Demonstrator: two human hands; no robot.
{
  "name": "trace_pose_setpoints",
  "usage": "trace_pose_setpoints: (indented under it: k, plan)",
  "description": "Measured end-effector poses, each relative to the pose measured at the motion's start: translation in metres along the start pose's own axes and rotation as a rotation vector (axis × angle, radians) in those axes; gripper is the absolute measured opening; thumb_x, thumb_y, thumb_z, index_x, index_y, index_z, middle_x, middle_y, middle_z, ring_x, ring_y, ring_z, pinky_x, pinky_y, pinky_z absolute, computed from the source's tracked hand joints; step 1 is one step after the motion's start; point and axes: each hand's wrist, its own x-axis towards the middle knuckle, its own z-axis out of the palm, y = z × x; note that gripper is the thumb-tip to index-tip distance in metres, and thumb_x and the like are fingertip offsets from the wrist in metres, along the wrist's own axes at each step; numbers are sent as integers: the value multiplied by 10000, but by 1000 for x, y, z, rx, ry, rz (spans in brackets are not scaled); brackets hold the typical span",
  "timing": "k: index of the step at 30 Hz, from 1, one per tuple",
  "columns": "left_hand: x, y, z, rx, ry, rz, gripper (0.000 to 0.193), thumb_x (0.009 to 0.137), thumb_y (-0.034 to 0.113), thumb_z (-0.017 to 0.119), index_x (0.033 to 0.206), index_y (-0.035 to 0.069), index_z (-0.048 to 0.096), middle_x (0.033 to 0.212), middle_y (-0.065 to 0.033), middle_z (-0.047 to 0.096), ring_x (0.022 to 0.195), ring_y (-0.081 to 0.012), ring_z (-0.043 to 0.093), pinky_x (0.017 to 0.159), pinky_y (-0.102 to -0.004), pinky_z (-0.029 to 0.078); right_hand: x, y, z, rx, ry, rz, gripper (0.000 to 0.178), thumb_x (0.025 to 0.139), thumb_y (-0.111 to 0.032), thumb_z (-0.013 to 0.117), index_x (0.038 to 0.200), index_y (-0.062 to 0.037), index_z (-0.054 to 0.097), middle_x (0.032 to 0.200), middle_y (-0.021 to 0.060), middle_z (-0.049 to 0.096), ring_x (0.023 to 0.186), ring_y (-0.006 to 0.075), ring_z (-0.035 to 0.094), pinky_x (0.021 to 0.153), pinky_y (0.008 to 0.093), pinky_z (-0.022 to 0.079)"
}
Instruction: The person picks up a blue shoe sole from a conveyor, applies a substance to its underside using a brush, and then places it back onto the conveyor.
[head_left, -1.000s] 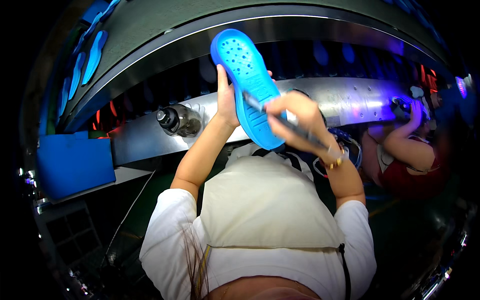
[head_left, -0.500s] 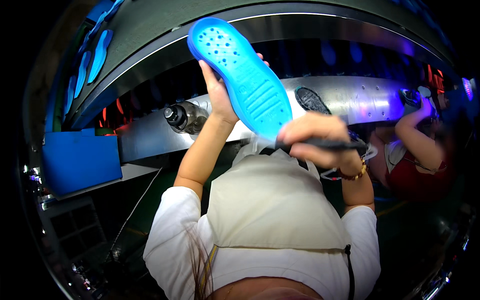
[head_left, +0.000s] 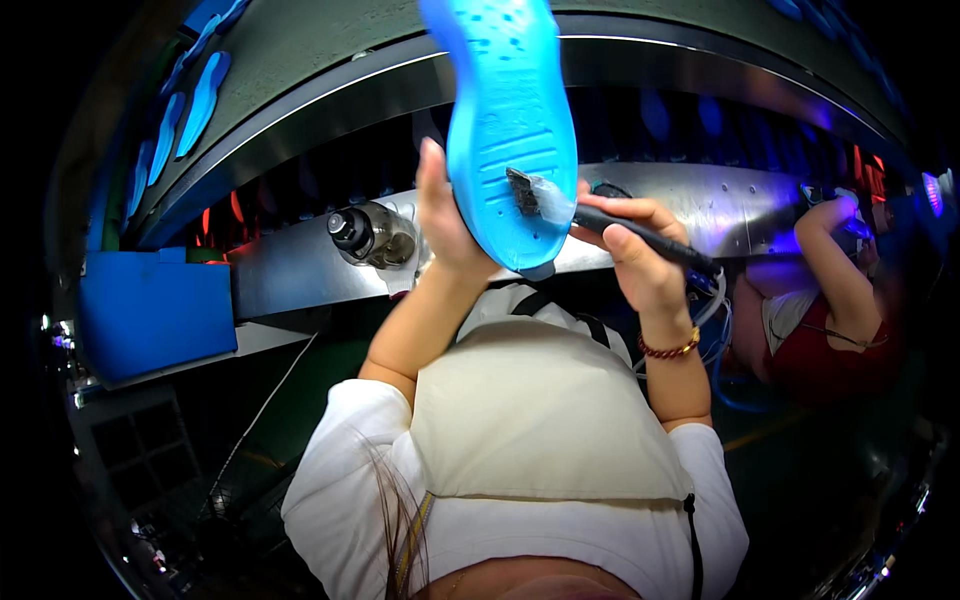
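My left hand (head_left: pixel 450 222) is closed on the left edge of a bright blue shoe sole (head_left: pixel 508 120), near its lower end. The sole stands lengthwise before me, its hollow, ribbed inner face toward me and its far end blurred over the bench rim. In my right hand (head_left: pixel 648 265) is a brush (head_left: pixel 655 241) with a thick black handle and a pale tube at its back end. Its dark, wet-looking bristles lie over the lower part of the sole, below the ribs. Some fingers of my left hand are hidden behind the sole.
A clear bottle with a black cap (head_left: pixel 372 235) stands on the metal shelf (head_left: pixel 285 295). At left is a blue box (head_left: pixel 158 318). More blue soles (head_left: pixel 205 102) lie on the green conveyor belt (head_left: pixel 300 65). A co-worker's arm (head_left: pixel 830 270) is at the right.
The sole has swung rightward and turned more lengthwise, its lower end staying near me. My right hand has brought the brush head from the sole's near end up onto its inner face.
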Motion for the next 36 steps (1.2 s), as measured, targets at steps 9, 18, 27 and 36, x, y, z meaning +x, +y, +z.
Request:
trace_pose_setpoints:
  k: [9, 18, 27, 36]
  plan:
    - [11, 0, -39, 206, 281, -34, 658, 826, 480, 304, 1276, 0, 314, 1174, -244, 455, 1024, -391, 501, 873, -513, 405, 14, -24, -9, -640, -278, -108, 186, 698, 42, 591, 883, 54, 600, 943, 182, 608, 893, 227, 586, 810, 313, 443]
    - [21, 17, -39, 143, 260, -204, 593, 846, 428, 321, 1236, -16, 377, 1169, -253, 457, 996, -417, 507, 875, -543, 386, 12, -32, 7, -860, -677, -241, 223, 652, 39, 661, 865, 6, 606, 895, 145, 626, 849, 254, 612, 743, 319, 480]
    - [19, 22, -15, 469, 330, -854, 470, 747, 298, 587, 1065, -42, 521, 942, -201, 567, 802, -245, 589, 728, -323, 489, 16, -41, -13, -983, -888, -70, 187, 708, -4, 623, 894, -26, 617, 917, 122, 630, 865, 242, 613, 746, 302, 495]
    - [12, 24, -12, 817, 232, -1046, 631, 732, 446, 571, 1160, -6, 465, 1050, -231, 508, 870, -274, 559, 672, -337, 479, 17, -55, -26, -1213, -1064, 73, 183, 715, -3, 606, 898, 7, 615, 910, 151, 626, 868, 261, 610, 750, 316, 493]
